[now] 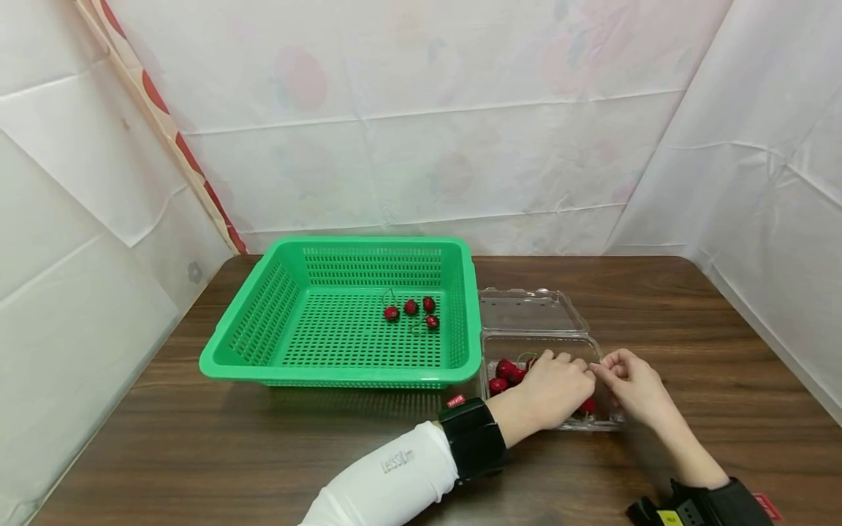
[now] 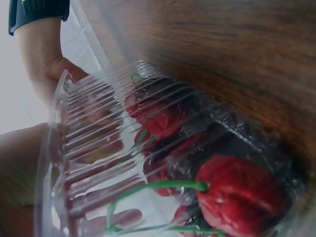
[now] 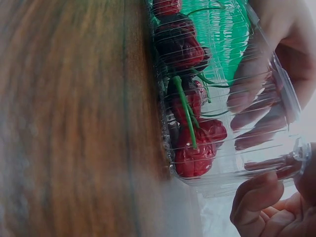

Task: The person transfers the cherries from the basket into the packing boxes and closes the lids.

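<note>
A clear plastic box (image 1: pixel 487 380) with its lid (image 1: pixel 526 313) folded back holds several red cherries (image 1: pixel 506 369), some with green stems. My left hand (image 1: pixel 552 387) reaches over the box from the front. Through the ribbed wall in the right wrist view, its fingers (image 3: pixel 252 98) extend down inside, above the cherries, with nothing seen between them. My right hand (image 1: pixel 634 383) pinches the box's right rim between thumb and index finger, close beside the left fingertips. In the left wrist view, cherries (image 2: pixel 242 195) lie along the box's bottom.
A green plastic basket (image 1: pixel 342 376) stands left of the box, right against it, with several cherries (image 1: pixel 411 307) on its slotted floor. Both stand on a dark wooden table (image 1: pixel 197 446). White sheets (image 1: pixel 395 131) hang behind and at both sides.
</note>
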Tool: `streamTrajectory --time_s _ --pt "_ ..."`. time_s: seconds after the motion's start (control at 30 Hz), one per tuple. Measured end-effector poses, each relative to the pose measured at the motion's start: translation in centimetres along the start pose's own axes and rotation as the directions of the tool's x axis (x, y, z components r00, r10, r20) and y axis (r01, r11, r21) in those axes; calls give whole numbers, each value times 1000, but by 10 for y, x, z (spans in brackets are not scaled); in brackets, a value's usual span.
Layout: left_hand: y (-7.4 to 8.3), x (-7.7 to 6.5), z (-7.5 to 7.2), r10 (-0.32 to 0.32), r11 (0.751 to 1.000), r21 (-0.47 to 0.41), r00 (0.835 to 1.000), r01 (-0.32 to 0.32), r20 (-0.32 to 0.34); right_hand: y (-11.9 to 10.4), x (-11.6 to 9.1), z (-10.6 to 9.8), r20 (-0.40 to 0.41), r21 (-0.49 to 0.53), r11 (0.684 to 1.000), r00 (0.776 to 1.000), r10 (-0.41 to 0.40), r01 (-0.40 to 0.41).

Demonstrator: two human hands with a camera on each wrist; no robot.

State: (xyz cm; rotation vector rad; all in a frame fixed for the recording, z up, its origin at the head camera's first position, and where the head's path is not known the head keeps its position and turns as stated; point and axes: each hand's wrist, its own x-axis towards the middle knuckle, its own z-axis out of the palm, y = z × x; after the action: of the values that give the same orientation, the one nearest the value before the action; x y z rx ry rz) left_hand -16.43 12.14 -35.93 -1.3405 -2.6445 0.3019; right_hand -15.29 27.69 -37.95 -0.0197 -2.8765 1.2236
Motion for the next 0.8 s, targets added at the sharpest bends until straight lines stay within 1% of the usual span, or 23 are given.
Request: streamTrajectory --time_s 0.1,0.17,0.33,0.43,0.6,0.8 --pt "-2 -2 -2 -7 1000 -5 1000 7 -24 1 -1 0 -2 0 1000 1000 -4 4" --pt "-3 -4 -3 -12 1000 -10 999 11 -51 1 -1 0 -3 -1 1000 1000 -2 2" --pt "-6 -8 -6 -14 1000 -23 993 11 -117 0 -1 0 -6 -2 1000 1000 -2 2" --pt "-7 -12 -11 -19 999 -40 990 14 -139 0 -1 0 -7 -3 1000 1000 -5 5" --pt "-10 -19 -21 -71 991 -123 987 53 -146 0 -1 0 -11 -4 1000 1000 -1 1" --pt "-18 -29 -33 -125 961 -262 985 89 -121 -1 -2 0 -1 8 1000 1000 1 -1"
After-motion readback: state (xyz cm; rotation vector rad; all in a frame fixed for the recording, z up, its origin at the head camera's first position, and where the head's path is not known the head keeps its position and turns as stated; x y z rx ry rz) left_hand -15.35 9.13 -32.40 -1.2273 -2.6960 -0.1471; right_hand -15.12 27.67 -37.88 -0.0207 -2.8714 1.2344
